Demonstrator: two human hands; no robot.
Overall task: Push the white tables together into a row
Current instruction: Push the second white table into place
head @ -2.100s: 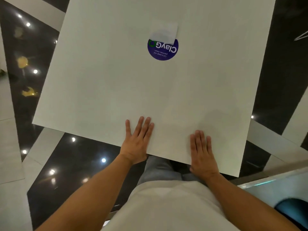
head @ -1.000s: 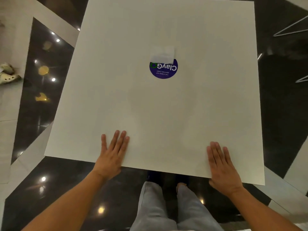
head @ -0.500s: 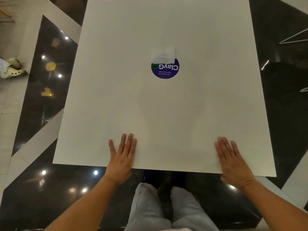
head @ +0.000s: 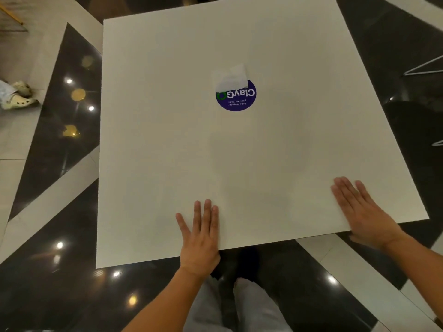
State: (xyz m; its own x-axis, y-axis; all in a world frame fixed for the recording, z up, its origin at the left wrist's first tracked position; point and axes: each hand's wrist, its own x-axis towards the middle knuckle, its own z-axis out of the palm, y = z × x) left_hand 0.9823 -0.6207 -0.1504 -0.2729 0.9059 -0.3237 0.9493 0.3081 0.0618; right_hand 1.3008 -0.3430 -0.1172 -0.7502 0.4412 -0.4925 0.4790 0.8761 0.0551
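One square white table [head: 167,152] fills the middle of the view, turned so its near edge slopes up to the right. A round blue sticker [head: 236,97] with a strip of white tape over its top sits near the centre. My left hand [head: 200,236] lies flat, palm down, on the near edge around its middle. My right hand [head: 362,212] lies flat by the near right corner, its heel over the edge. Both hands press on the top with fingers extended, gripping nothing. No other table is in view.
Glossy black floor with pale stripes surrounds the table. Someone's feet in pale clogs [head: 18,97] stand at the far left. Thin metal chair or table legs [head: 424,68] show at the right. My own legs [head: 230,305] stand just behind the near edge.
The table has turned counterclockwise in the view, its near right corner swinging away from me. My right hand has gone with that corner; my left hand stays on the near edge.
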